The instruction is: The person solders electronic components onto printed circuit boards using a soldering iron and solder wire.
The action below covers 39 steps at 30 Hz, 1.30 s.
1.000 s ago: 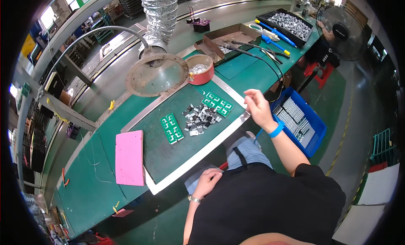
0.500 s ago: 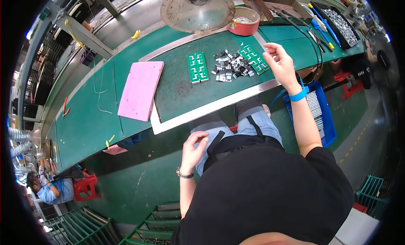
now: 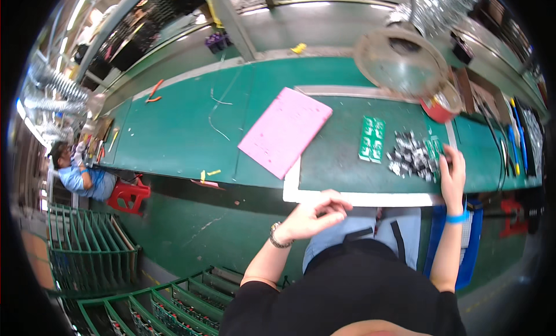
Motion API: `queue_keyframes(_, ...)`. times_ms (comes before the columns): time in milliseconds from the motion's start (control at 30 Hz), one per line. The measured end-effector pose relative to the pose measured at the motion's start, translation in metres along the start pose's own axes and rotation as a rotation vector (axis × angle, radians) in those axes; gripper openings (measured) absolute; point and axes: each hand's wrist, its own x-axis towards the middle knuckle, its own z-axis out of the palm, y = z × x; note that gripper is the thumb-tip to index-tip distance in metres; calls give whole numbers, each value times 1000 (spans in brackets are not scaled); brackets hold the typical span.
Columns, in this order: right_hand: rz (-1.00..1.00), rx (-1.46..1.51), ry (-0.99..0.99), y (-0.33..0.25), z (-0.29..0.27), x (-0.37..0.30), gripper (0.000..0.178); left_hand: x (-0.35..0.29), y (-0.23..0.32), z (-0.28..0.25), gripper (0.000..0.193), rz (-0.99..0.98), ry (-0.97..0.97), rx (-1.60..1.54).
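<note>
My right hand [image 3: 452,175], with a blue wristband, rests on the green bench mat [image 3: 341,156], its fingers touching a green circuit board [image 3: 433,149] beside a pile of small grey metal parts [image 3: 409,157]. Whether it grips the board I cannot tell. A second green circuit board [image 3: 371,139] lies to the left of the pile. My left hand [image 3: 317,213] hovers below the bench's white front edge, above my lap, fingers loosely curled and holding nothing.
A pink sheet [image 3: 285,130] lies on the left of the mat. A round metal hood [image 3: 401,60] and a red tape roll [image 3: 439,108] stand behind. Green crates [image 3: 92,250] stand on the floor at left. Another person [image 3: 81,173] works far left.
The view has swung left, so the bench now sits higher and further right. My right hand has dropped onto the board beside the parts pile. My left hand has lifted off my lap.
</note>
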Motion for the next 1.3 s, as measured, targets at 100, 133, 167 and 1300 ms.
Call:
queue_keyframes(100, 11, -46, -65, -11, -5, -4, 36, -3, 4, 2, 26, 70, -67, 72)
queue_keyframes(133, 33, -31, -83, -16, -4, -3, 39, -4, 8, -1, 26, 68, -81, 100)
queue_keyframes(167, 57, -16, -101, -20, -4, -2, 41, -5, 6, -2, 26, 69, -72, 103)
queue_keyframes(1300, -180, 50, 83, -29, -4, 14, 19, 33, 18, -30, 46, 311, 580, 1323)
